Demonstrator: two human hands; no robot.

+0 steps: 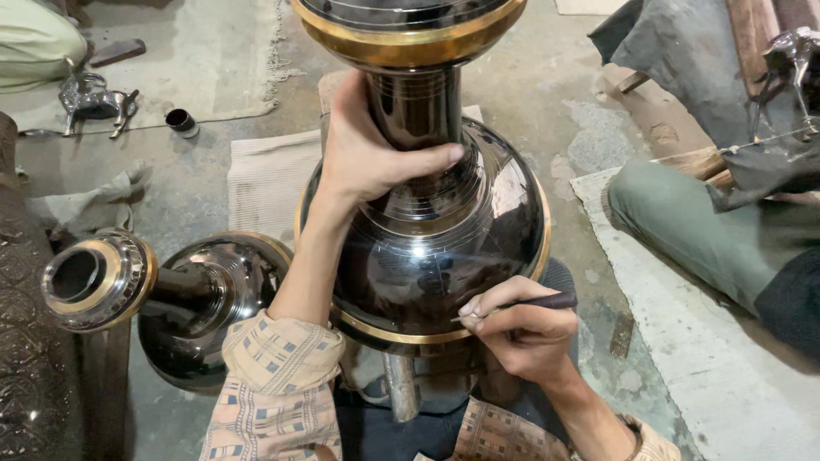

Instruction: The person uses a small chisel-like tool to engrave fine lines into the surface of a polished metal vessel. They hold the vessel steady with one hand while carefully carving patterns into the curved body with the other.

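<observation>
A large glossy black vase [436,248] with brass bands stands upright between my arms. My left hand [367,154] wraps around its narrow neck just under the brass-rimmed top [410,38]. Low on the belly, my right hand [517,329] grips a thin dark engraving tool [547,301], whose tip touches the black surface near the lower brass band. Fine scratched lines ring the vase's shoulder.
A second black and brass vase [171,294] lies on its side at the left. Another person's green-trousered leg [692,230] rests on a mat at the right. A pale cloth [265,179] lies behind the vase. Small metal pieces [90,98] sit on the floor at far left.
</observation>
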